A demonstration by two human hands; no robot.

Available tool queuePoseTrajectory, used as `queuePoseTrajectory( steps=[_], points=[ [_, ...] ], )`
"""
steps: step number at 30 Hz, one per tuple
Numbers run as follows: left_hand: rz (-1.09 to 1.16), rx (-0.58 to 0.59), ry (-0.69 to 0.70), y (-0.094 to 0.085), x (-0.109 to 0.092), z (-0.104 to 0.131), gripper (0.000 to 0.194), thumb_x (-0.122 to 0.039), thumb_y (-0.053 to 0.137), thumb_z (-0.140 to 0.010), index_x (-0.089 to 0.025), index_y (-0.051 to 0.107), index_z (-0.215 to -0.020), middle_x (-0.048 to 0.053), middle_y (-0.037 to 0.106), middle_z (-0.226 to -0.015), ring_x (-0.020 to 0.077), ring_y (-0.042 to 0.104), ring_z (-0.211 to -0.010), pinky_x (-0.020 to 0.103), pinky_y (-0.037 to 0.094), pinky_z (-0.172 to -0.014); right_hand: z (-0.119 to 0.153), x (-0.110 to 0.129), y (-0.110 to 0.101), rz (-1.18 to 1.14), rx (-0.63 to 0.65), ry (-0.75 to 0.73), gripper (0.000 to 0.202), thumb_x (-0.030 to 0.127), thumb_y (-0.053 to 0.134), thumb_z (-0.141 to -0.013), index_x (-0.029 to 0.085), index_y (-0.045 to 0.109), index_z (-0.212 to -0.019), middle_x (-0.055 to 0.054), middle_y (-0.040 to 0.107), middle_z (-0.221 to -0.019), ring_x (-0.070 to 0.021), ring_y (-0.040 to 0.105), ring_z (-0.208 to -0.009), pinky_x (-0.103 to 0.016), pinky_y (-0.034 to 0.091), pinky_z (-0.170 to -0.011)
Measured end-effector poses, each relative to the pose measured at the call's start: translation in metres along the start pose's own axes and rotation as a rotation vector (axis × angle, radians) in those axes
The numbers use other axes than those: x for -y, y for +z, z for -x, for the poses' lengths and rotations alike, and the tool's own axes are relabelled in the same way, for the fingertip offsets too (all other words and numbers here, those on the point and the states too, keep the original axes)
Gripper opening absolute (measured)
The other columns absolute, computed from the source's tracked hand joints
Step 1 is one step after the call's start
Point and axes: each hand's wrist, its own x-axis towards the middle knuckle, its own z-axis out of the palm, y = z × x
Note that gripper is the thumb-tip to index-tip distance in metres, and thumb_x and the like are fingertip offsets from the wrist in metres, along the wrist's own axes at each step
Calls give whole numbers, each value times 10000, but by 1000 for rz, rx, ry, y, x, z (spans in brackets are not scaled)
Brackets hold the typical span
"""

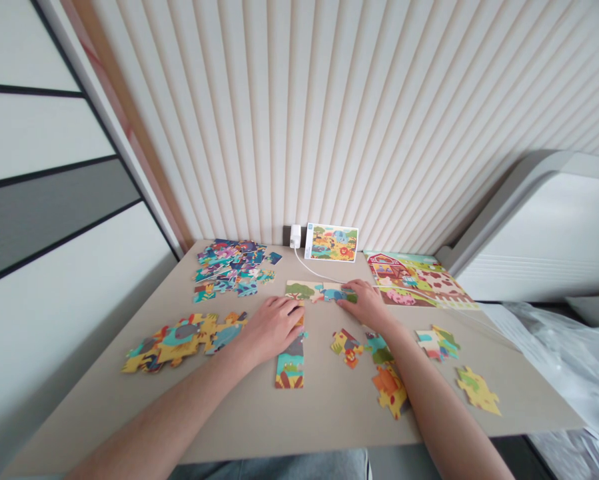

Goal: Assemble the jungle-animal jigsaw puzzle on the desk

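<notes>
A corner of joined jigsaw puzzle pieces lies on the table. Its top row (304, 291) shows a tree and a blue elephant, and its left column (290, 373) runs down from there. My left hand (274, 327) rests at the column's upper part, thumb and fingers around an orange-brown puzzle piece that is partly covered. At the right end of the top row, my right hand (366, 305) has thumb and forefinger about a puzzle piece (351, 297) with green on it. Loose pieces (346, 347) lie below, between my forearms. An orange and yellow cluster (389, 390) is partly behind my right forearm.
Yellow pieces (179, 340) spread at the left, and a purple-teal pile (234, 263) sits at the back left. A picture card (332, 242) leans against the wall by a white charger (295, 236). Its cable crosses a farm puzzle (419, 280). More pieces (478, 390) lie right.
</notes>
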Motion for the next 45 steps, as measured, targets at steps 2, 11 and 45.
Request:
queuePoseTrajectory(
  steps=[2,11,45],
  points=[
    [-1,2,-2,0,0,0,249,-301,587,-1021,-235,650,-1252,89,685,-1269,267,612,-1194,428,438,-1044,2,2,-1,6,-12,-43,455,473,678,-941,294,655,-1360,-88,650,-1359,-282,570,-1271,-436,365,-1078],
    [-6,12,-19,-1,-2,0,270,-309,593,-1022,-222,642,-1272,92,676,-1274,272,601,-1206,421,445,-1046,8,12,-1,69,27,-240,327,438,521,-1054,382,716,-1311,-65,613,-1404,-255,556,-1278,-433,365,-1097],
    [-9,19,-28,-2,-2,1,267,-310,606,-1011,-232,649,-1263,96,677,-1255,279,606,-1203,429,455,-1031,4,9,5,27,-42,-184,327,342,573,-1020,258,694,-1312,-94,694,-1252,-248,629,-1170,-378,457,-1048]
  ],
)
